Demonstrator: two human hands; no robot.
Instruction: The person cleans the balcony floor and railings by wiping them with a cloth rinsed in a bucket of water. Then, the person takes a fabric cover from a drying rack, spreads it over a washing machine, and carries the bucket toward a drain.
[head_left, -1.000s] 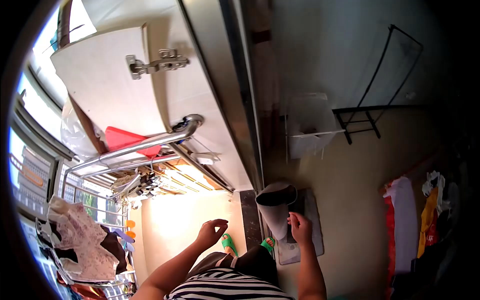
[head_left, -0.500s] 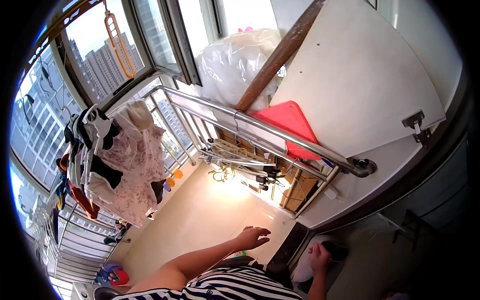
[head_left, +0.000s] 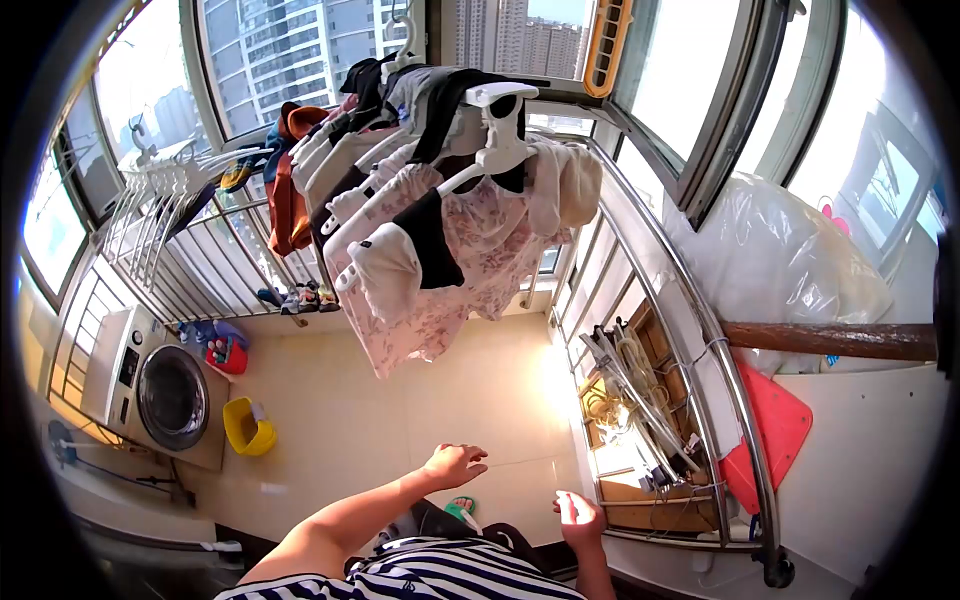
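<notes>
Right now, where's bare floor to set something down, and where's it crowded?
Bare: the tiled floor between the yellow basin and the steel rack, under the hanging clothes, ahead of the left hand and right hand, both empty. Crowded: the rack's shelf of cables, and the corner by the washing machine and red bucket.

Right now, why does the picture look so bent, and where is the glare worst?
Head view: a fisheye lens curves the window frames and leaves black corners; sunlight blows out the floor near the metal railing and brightens the right hand; the left hand is evenly lit.
</notes>
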